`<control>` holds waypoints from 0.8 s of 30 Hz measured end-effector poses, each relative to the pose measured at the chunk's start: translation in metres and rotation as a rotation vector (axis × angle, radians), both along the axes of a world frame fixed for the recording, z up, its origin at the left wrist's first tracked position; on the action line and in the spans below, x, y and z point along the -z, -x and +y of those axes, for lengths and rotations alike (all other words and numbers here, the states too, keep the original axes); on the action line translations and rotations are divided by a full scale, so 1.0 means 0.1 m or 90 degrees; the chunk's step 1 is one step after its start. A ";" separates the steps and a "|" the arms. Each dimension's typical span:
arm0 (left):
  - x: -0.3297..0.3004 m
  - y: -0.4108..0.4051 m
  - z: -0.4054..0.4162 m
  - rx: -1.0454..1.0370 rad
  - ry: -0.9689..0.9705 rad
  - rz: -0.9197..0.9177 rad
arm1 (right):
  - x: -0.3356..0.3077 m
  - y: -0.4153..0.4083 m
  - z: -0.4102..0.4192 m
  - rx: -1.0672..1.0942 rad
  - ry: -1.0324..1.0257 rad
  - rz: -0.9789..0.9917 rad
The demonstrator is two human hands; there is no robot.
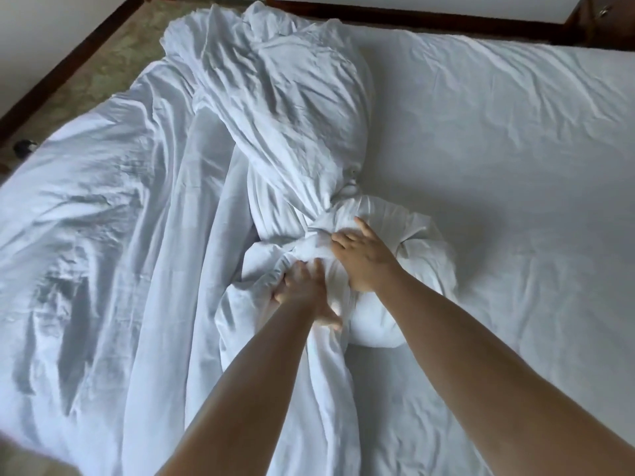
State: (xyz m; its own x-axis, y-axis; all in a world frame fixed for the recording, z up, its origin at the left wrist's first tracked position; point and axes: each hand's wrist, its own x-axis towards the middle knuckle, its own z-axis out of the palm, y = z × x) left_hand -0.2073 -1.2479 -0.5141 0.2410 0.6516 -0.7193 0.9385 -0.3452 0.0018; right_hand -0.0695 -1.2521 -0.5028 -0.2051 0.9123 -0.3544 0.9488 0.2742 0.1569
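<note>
A white duvet cover (103,235) lies crumpled over the left half of the bed, twisted into a knot-like bunch (343,197) near the middle. A rounded white bundle (412,255) of duvet sits just in front of that bunch. My left hand (302,290) grips a fold of the white fabric at the bundle's left side, fingers curled into the cloth. My right hand (364,259) rests on top of the bundle with its fingers spread and pressing down. Both forearms reach in from the bottom of the view.
The mattress under a white fitted sheet (515,149) fills the right half. A dark wooden frame (429,20) runs along the far edge, and a wooden nightstand (604,15) stands at the top right. Patterned floor (113,53) and a dark baseboard lie at the upper left.
</note>
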 end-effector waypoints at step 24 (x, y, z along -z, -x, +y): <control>-1.08 0.79 -2.85 0.184 -0.128 -0.114 | -1.15 0.90 -3.43 0.314 0.200 0.200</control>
